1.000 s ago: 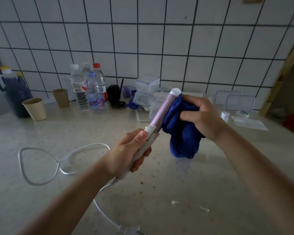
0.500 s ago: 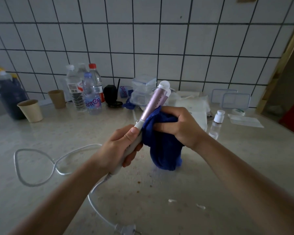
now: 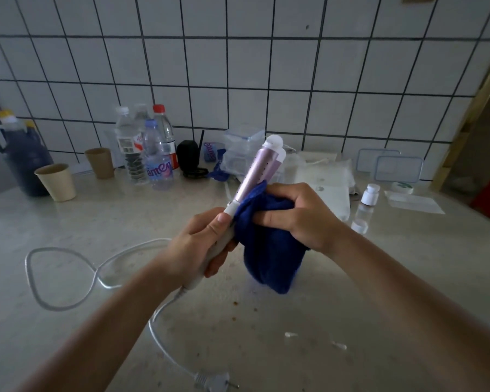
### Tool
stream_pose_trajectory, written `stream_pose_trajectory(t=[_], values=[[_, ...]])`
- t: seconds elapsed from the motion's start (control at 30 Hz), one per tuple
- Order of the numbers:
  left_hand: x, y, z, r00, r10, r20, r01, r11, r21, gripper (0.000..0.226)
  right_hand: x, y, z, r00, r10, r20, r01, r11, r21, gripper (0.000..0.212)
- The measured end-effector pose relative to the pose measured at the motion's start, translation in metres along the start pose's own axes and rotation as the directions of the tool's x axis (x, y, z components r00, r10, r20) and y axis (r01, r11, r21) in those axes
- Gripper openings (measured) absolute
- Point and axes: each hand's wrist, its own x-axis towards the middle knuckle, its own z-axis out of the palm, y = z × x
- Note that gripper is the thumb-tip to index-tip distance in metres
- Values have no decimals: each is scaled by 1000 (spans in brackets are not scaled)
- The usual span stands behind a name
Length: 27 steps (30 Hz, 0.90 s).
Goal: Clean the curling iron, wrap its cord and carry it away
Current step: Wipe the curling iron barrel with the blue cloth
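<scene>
Currently left hand [image 3: 198, 247] grips curling iron [image 3: 255, 176] handle; right hand [image 3: 303, 213] clamps blue cloth [image 3: 269, 256] against barrel base (cord [image 3: 68, 278] loose on counter [image 3: 351, 321]).

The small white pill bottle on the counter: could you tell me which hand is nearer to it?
Right. The right hand is just left of the small white pill bottle; the left hand is farther left.

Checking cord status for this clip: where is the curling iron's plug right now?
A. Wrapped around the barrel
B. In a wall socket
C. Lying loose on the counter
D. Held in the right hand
C: the plug lies unplugged on the counter, its cord trailing loosely there.
</scene>
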Motion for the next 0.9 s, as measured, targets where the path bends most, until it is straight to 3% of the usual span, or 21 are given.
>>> stream_pose_trajectory(t=[0.1, 0.17, 0.27, 0.33, 0.47, 0.57, 0.63, 0.73, 0.9], values=[[2, 0, 3, 1000, -14, 17, 15, 999, -52, 44, -2, -2, -7, 996, -62, -67, 62, 998, 0, 25], [3, 1, -1, 1000, -13, 26, 14, 998, -59, 47, 0, -2, -8, 969, -115, -218, 115, 993, -10, 25], [4, 1, -9, 998, -62, 20, 64, 989, -135, 56, 6, -1, -24, 836, -108, -539, 151, 988, 36, 19], [5, 1, -10, 996, -88, 9, 88, 970, -226, 55, 5, -2, -40, 786, -77, -613, 138, 989, 52, 19], [6, 0, -15, 993, -98, 60, 115, 836, -536, 53, 3, 0, -35, 849, -107, -517, 154, 987, 48, 23], [5, -1, -23, 957, -56, 284, 271, 522, -809, 47, 6, 3, -21, 882, -150, -447, 182, 983, 29, 23], [4, -1, -26, 941, -3, 339, 315, 381, -869, 48, 5, 4, -17, 892, -153, -424, 184, 982, 32, 24], [4, -2, -28, 930, 48, 364, 330, 324, -887, 55, 3, 6, -14, 900, -138, -413, 170, 985, 42, 26], [5, -5, -27, 911, 79, 405, 362, 318, -876, 55, 4, 9, -11, 916, -113, -385, 139, 989, 40, 27]])
